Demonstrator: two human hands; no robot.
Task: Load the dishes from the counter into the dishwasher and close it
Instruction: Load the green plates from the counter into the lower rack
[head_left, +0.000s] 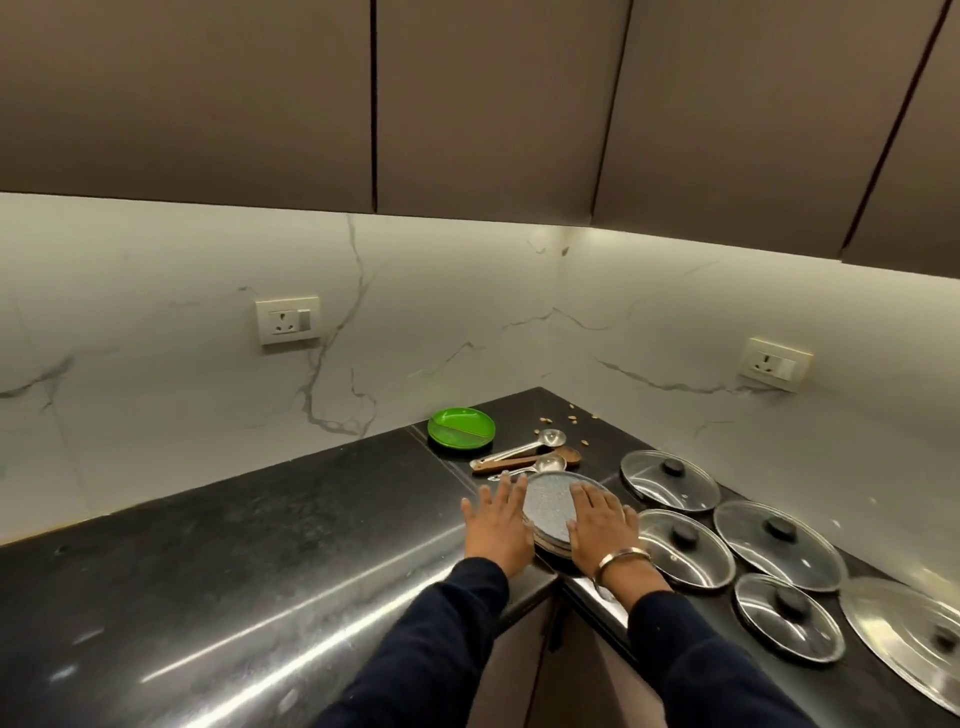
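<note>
A round grey speckled plate (550, 506) lies on a steel-rimmed stack in the corner of the black counter (260, 545). My left hand (498, 525) lies flat at the plate's left edge, fingers straight. My right hand (597, 519) rests flat on the plate's right side, a metal bangle on its wrist. Behind the plate lie steel spoons (524, 452) and a wooden spoon (519, 462). A green plate (461, 427) sits near the wall. Several glass lids with black knobs (670, 480) lie to the right. No dishwasher is in view.
A large steel lid (914, 639) lies at the far right counter edge. Small nut-like bits (571, 415) are scattered in the back corner. Wall sockets (288, 321) sit on the marble backsplash. Brown upper cabinets (467, 104) hang overhead.
</note>
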